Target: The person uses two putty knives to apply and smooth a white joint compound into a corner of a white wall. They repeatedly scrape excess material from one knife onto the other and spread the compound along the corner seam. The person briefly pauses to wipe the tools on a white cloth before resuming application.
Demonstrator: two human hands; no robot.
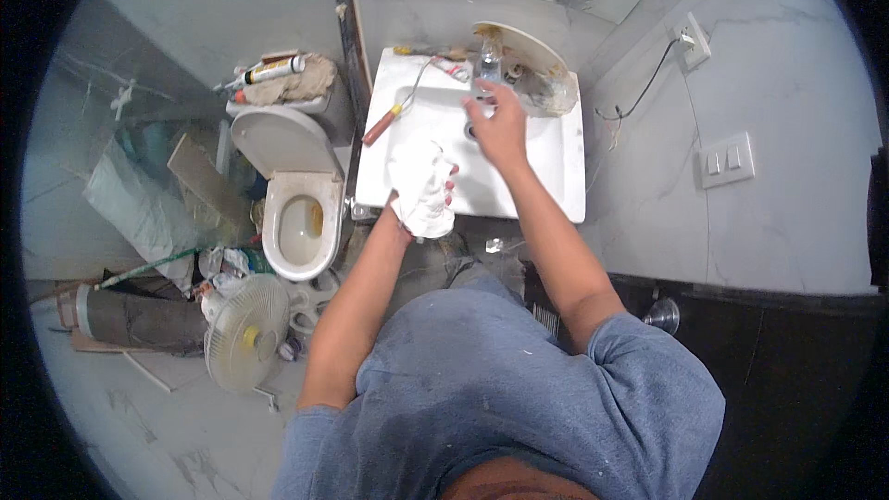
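Note:
A bunched white cloth (424, 208) sits in my left hand (451, 183), whose fingers wrap round its right side over the front of the white washbasin (556, 167). My right hand (503, 128) is over the basin, thumb and fingers apart, close to the tap (489, 60). I cannot tell whether the fingertips touch the tap. Just below that hand the dark drain hole (470, 131) partly shows. A tool with a red-brown handle (381, 126) and a bent wire shaft lies on the basin's left side.
Behind the tap leans a curved pale panel with clear plastic (548, 93). To the left stand a toilet (301, 222) with its lid up, a sealant cartridge (275, 69) on the tank, and a fan (248, 338) on the floor. A cable (648, 83) hangs from the right wall.

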